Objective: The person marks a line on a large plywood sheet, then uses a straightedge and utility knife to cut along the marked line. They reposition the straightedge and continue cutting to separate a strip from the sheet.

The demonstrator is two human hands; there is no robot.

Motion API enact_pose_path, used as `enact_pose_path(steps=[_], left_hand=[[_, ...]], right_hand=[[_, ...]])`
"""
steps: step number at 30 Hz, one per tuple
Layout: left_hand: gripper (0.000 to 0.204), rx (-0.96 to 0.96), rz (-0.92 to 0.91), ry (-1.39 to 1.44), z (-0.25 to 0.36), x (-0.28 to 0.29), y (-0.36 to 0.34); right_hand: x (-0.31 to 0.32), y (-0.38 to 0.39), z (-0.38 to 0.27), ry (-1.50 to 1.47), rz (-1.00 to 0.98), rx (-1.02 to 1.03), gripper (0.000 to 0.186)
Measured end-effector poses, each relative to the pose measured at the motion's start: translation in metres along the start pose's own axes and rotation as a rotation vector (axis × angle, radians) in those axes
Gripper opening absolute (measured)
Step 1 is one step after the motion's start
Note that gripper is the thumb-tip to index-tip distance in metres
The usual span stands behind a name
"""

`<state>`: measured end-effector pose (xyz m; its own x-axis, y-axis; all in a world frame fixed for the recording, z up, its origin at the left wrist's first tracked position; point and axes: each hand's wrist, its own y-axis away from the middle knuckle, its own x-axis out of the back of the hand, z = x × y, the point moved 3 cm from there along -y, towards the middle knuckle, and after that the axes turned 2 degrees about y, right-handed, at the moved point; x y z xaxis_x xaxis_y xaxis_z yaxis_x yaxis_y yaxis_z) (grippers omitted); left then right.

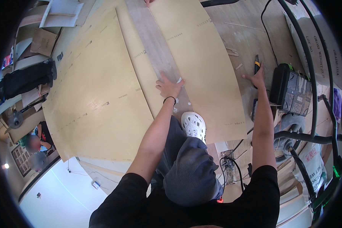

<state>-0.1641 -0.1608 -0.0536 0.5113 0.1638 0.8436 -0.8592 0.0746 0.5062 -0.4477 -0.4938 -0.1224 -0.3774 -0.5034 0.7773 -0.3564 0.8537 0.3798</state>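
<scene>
A long greyish wooden strip point(152, 41) lies across a large tan printed sheet point(212, 87). My left hand point(169, 86) presses down on the strip's near part with fingers spread; a dark band circles the wrist. Small white scraps point(189, 103) lie on the strip near that hand. Out to the right, past the sheet's edge, my right hand point(258, 79) is round a yellow and black utility knife point(257, 64). Its thumb sticks out to the left, and the palm hides part of the handle. At the strip's far end, another person's fingers point(149, 2) touch it.
A second tan sheet point(95, 87) spreads to the left. My white clog point(193, 125) rests by the strip's near end. On the right are a black case point(290, 89), black metal tubing point(311, 76), cables and a large sack point(323, 49). Another person's dark-clothed legs point(26, 78) are at left.
</scene>
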Motion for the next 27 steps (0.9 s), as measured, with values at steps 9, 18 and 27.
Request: enact_pose_path(steps=[9,18,27], left_hand=[[0.126,-0.047,0.024,-0.021,-0.002,-0.011,-0.006],[0.122,-0.063,0.027,0.032,-0.004,-0.012,-0.005],[0.122,-0.017,0.051,0.018,0.007,-0.010,-0.002]], right_hand=[[0.003,0.000,-0.003,0.023,0.017,0.026,0.145],[-0.001,-0.004,0.003,0.038,0.027,0.017,0.144],[-0.002,-0.003,0.005,-0.001,0.003,-0.017,0.145]])
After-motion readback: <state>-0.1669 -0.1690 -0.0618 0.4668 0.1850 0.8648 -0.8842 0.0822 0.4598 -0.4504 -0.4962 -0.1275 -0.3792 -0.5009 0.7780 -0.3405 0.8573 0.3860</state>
